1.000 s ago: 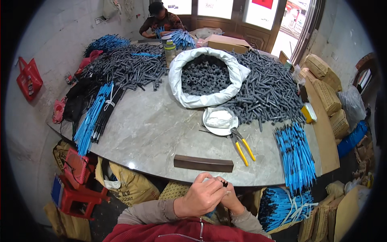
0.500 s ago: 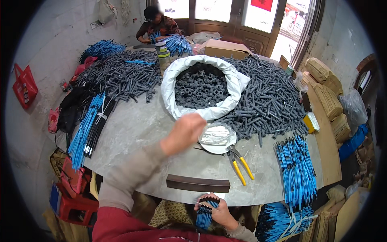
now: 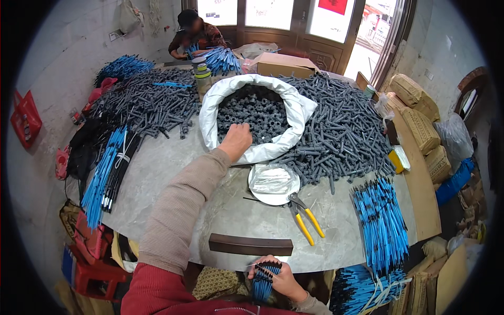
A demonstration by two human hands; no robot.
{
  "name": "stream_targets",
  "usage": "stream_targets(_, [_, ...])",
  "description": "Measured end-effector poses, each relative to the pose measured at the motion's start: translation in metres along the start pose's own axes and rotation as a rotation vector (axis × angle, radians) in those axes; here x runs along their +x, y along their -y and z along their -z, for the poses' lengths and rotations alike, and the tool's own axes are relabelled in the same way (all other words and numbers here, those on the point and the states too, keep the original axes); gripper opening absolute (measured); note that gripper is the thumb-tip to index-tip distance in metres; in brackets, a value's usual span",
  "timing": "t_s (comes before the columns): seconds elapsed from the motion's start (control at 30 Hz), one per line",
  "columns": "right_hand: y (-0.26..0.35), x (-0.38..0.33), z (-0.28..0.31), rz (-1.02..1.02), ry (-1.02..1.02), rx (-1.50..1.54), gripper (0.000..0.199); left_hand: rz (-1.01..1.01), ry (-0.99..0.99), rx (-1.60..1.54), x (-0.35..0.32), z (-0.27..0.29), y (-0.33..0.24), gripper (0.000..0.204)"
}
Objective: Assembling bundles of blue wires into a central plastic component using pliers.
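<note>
Blue rod bundle (image 3: 262,287), a compact sheaf of slender shafts capped by knobbly black ends arranged in rows, is located in the right hand (image 3: 284,281), on the person's side of the near edge of the tabletop (image 3: 157,173). The grip of this hand is clamped around the sheaf, black ends uppermost. The left hand (image 3: 236,142), its arm in a ribbed beige cuff below a red corded sleeve, extends over the near rim of the white sack (image 3: 210,118), whose woven-looking wall is rolled outward into a thick, creased collar. Its fingers bend down over the gray fittings (image 3: 253,110), short, matt tubular pieces with round openings; whether this grip is apart, together or clamped on a piece cannot be told. To the right of the sack spreads a heap of gray tubes (image 3: 344,131), similarly dull in surface. Nearer the person, a round white plate (image 3: 275,200) bears a crinkled, transparent bag (image 3: 273,180) of thin white strips. Just beside the plate lie pliers (image 3: 302,228) with dark metal jaws and smooth yellow handles. A dark brown bar (image 3: 251,245), straight-sided and rectangular, rests on the gray-veined, stone-like surface near its edge.
</note>
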State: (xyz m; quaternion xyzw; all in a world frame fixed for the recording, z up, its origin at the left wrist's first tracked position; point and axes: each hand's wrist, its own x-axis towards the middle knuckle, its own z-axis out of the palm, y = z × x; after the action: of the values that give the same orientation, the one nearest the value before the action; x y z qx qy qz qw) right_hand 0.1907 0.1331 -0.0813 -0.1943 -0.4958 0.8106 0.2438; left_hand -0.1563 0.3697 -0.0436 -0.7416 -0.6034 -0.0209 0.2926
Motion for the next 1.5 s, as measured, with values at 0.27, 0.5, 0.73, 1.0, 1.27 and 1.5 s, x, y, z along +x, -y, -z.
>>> stream_targets(0.27, [-0.003, -0.003, -0.004, -0.002, -0.029, 0.024, 0.006, 0.703, -0.091, -1.81, -0.048, 0.074, -0.014, 0.025])
stream_targets(0.5, [-0.002, -0.006, -0.014, -0.004, -0.152, 0.043, 0.006, 0.684, 0.004, -2.355, -0.155, 0.181, -0.081, 0.031])
stream_targets(0.73, [-0.008, -0.019, -0.028, 0.057, -0.103, -0.021, 0.015, 0.804, -0.01, -2.538, -0.236, 0.203, -0.139, 0.037])
stream_targets(1.0, [0.0, -0.031, -0.05, 0.128, -0.11, -0.087, 0.021, 0.766, -0.037, -2.62, -0.269, 0.212, -0.165, 0.037])
stream_targets(1.27, [0.002, -0.033, -0.055, 0.122, -0.097, -0.13, 0.025, 0.75, -0.041, -2.588, -0.275, 0.21, -0.17, 0.037])
stream_targets(1.5, [-0.001, -0.031, -0.053, 0.127, -0.081, -0.112, 0.028, 0.811, -0.054, -2.575, -0.27, 0.215, -0.17, 0.037])
